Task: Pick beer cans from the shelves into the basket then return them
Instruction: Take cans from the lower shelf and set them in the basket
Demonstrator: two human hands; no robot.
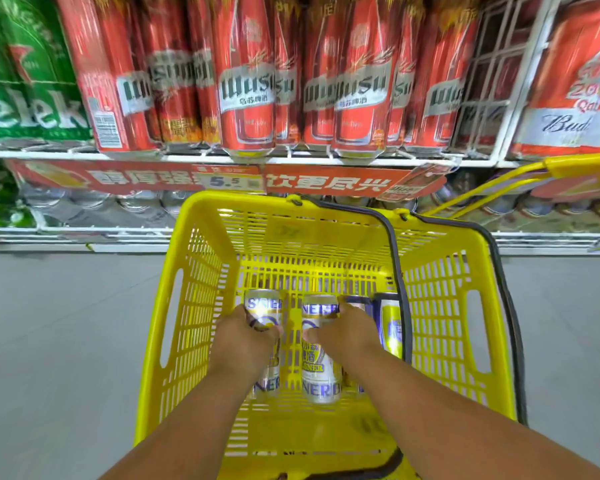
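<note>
both hands grip white-and-gold beer cans in the yellow basket.

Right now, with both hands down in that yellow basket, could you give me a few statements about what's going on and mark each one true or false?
1. Each hand grips a silver can inside the yellow basket. True: the left hand holds one silver can, the right hand another.
2. The basket holds only red cans. False: those visible in it are silver with blue and yellow print; the red cans stand on the shelf above.
3. Green packaging sits left of the red cans. True.
4. The basket's dark handles are raised in a hand. False: they lie folded against its right side.
5. The shelf strip shows a 5.5 price tag. True.
</note>
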